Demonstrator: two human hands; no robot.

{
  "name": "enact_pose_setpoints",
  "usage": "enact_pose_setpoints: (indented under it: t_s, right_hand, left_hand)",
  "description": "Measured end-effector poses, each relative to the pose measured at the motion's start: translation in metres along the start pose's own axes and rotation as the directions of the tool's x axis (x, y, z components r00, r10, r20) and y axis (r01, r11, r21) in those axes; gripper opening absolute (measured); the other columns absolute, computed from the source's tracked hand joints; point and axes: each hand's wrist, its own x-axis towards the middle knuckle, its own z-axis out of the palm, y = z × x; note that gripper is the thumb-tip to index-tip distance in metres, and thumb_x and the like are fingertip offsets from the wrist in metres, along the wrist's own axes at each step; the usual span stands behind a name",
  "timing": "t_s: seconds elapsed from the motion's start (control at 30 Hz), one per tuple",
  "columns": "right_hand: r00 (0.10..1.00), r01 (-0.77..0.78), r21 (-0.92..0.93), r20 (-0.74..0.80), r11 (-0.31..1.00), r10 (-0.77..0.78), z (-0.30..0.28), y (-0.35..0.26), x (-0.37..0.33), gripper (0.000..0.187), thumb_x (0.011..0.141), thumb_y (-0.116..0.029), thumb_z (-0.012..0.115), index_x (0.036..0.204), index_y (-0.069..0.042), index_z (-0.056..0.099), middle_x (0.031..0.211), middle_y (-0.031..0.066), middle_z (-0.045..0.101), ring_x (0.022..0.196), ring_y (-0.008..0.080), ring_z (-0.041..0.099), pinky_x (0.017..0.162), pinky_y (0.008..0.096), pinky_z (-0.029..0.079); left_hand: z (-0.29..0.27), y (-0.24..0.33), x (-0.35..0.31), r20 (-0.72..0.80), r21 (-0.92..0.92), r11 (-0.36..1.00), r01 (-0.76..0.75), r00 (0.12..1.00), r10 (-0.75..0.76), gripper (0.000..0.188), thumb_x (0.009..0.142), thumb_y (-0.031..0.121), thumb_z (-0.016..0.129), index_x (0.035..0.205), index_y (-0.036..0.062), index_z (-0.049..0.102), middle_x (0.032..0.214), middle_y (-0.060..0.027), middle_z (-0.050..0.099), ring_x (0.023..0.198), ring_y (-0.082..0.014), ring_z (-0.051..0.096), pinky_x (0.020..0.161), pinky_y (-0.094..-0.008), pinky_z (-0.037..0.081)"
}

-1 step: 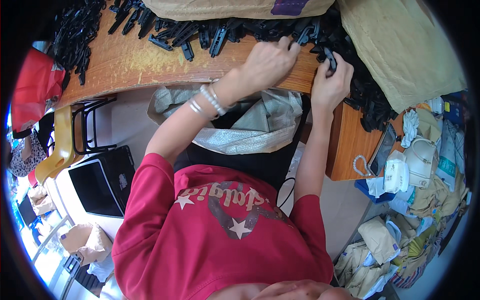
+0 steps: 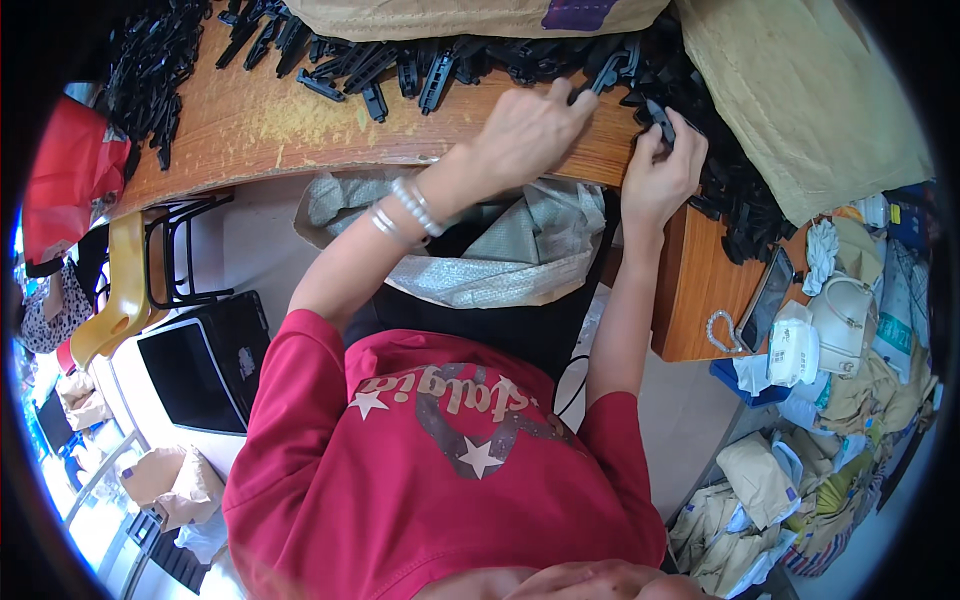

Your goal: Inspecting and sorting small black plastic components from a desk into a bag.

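My left hand [image 2: 535, 125], with pale beads and a silver bangle at its wrist, reaches across the wooden table's near edge. Its fingers are closed at the near end of a black plastic clip-like part [image 2: 608, 72], by the heap; the grip itself is partly hidden. To its right, my right hand [image 2: 664, 170] pinches another dark clip-like part [image 2: 660, 120] between thumb and fingers, tilted upward. Loose black parts [image 2: 436, 80] of similar long, slotted shape lie behind and left of my hands. More are heaped [image 2: 745, 205] beyond my right hand.
Large tan sacks [image 2: 810, 110] stand at the back and right. Across my lap lies an open woven sack [image 2: 480, 280]. A phone [image 2: 766, 300], a bead bracelet [image 2: 720, 330] and a tissue pack [image 2: 792, 345] are at right. A yellow chair [image 2: 125, 290] stands left.
My left hand has shifted slightly left and back, showing more of the part at its fingertips. The dark part in my right hand has tilted a little.
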Motion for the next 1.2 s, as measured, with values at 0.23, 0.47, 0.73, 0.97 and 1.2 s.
enact_pose_setpoints:
  t_s: [0.23,0.47,0.73,0.97,1.2]
  right_hand:
    - [0.913,-0.405,0.460,0.159,0.790,0.375,-0.013,0.001,-0.033,0.029,0.085,0.002,0.060,0.115,0.003,0.060,0.085,0.0075,0.062,0.065,0.0078,0.056,0.053,0.0205,0.043]
    - [0.898,-0.280,0.504,0.439,0.817,0.037,-0.043,-0.032,-0.024,0.029,0.078,0.010,0.062,0.104,0.000,0.067,0.091,0.0103,0.064,0.078,0.0173,0.063,0.068,0.0242,0.049]
    - [0.918,-0.267,0.446,0.386,0.854,0.086,-0.048,-0.049,-0.031,0.026,0.076,0.007,0.065,0.101,-0.001,0.066,0.088,0.0117,0.063,0.076,0.0192,0.063,0.065,0.0280,0.050]
    - [0.970,-0.169,0.441,0.231,0.882,0.070,-0.042,-0.048,-0.023,0.033,0.073,-0.003,0.072,0.105,-0.002,0.064,0.103,0.0088,0.062,0.079,0.0185,0.062,0.063,0.0264,0.048]
    - [0.878,-0.404,0.517,0.450,0.755,0.162,-0.038,-0.033,-0.036,0.023,0.075,-0.003,0.070,0.098,0.000,0.066,0.079,0.0053,0.065,0.061,0.0087,0.054,0.058,0.0234,0.044]
  left_hand:
    - [-0.025,-0.008,-0.031,0.120,-0.436,0.836,0.334,0.942,-0.313,0.022,0.086,0.017,0.064,0.100,0.0014,0.056,0.077,-0.0137,0.065,0.056,-0.0228,0.062,0.050,-0.0290,0.049]
    - [-0.046,0.011,-0.028,0.512,-0.835,0.110,0.540,0.834,-0.208,0.029,0.096,0.015,0.050,0.116,-0.0058,0.059,0.077,-0.0071,0.066,0.052,-0.0094,0.058,0.049,-0.0210,0.048]
    - [-0.057,0.016,-0.024,0.329,-0.718,0.612,0.333,0.936,-0.124,0.029,0.086,0.009,0.064,0.111,-0.0047,0.062,0.066,-0.0066,0.062,0.052,-0.0083,0.056,0.048,-0.0221,0.045]
    - [-0.054,0.017,-0.035,0.276,-0.732,0.588,0.345,0.939,-0.207,0.030,0.078,0.010,0.069,0.105,-0.0015,0.065,0.080,-0.0182,0.065,0.057,-0.0244,0.058,0.054,-0.0313,0.046]
    - [-0.052,0.016,-0.037,0.272,-0.713,0.629,0.310,0.949,-0.159,0.033,0.078,0.015,0.071,0.106,-0.0017,0.064,0.074,-0.0165,0.063,0.052,-0.0186,0.053,0.051,-0.0292,0.043]
